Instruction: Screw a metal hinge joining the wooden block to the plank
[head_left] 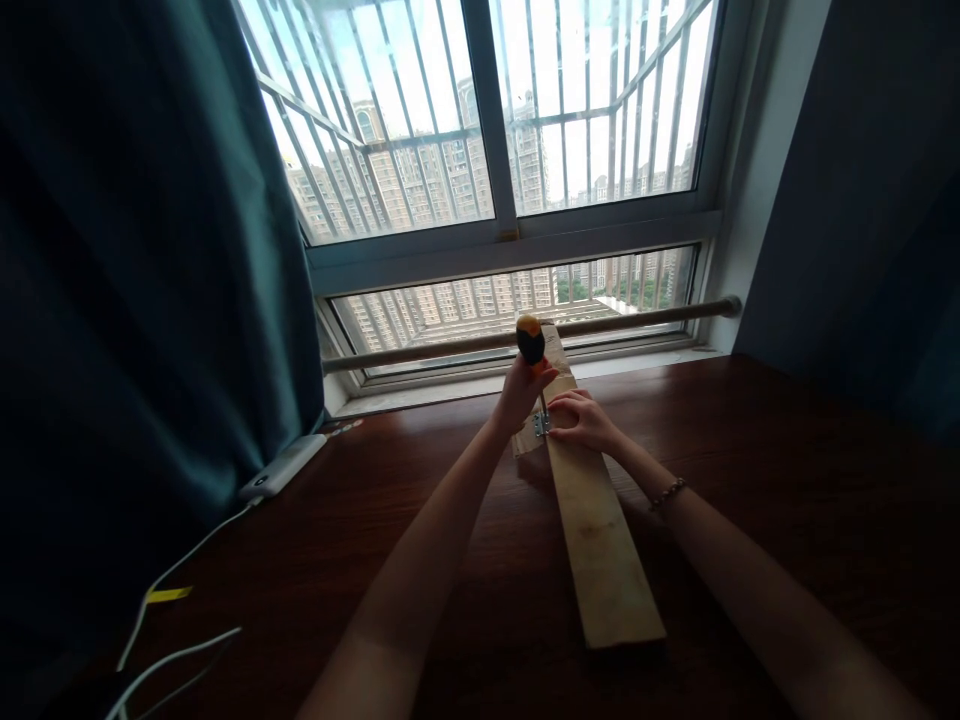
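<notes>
My left hand (517, 392) is wrapped round the black and orange handle of a screwdriver (530, 343). The screwdriver stands nearly upright, its thin shaft pointing down to a small metal hinge (541, 424) with several holes. Under the hinge are a long pale wooden board (604, 540) and a shorter wooden piece (528, 444) beside it on the left. My right hand (583, 420) rests on the board, its thumb and fingers curled in at the hinge's right edge, close to the screwdriver tip. Whether a screw sits under the tip is too small to see.
The boards lie on a dark reddish-brown wooden surface (465, 560). A rail (630, 322) runs across the barred window behind. At the left are a dark curtain (255, 300), a white power strip (285, 468), a white cable (195, 552) and a yellow strip (169, 595).
</notes>
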